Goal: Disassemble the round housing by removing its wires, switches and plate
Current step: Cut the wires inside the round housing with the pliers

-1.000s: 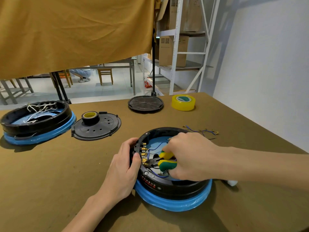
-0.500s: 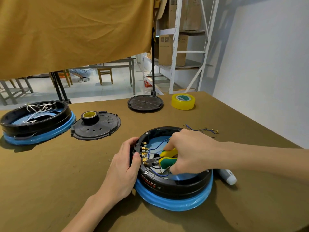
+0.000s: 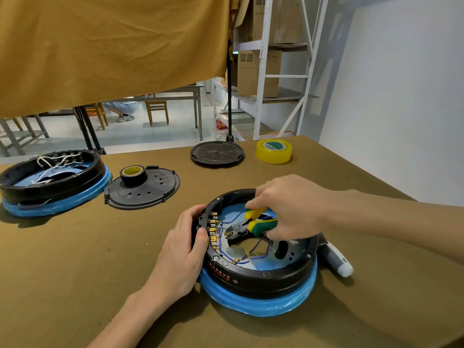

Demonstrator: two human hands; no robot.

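Right grip (image 3: 283,209) around pliers (image 3: 253,223)

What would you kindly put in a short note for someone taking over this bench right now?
Left hand grips the left rim of the round black housing on its blue base, steadying it.
Right hand holds the yellow-and-green-handled cutting pliers, nose down inside the housing near the row of brass terminals.
Done: cover is off; the inside is open.
Left: thin blue wires lie inside, some loose at their ends, others running toward the terminals; switches and plate not yet out.
Nearby: white pen-shaped tool lies beside the housing's right side.
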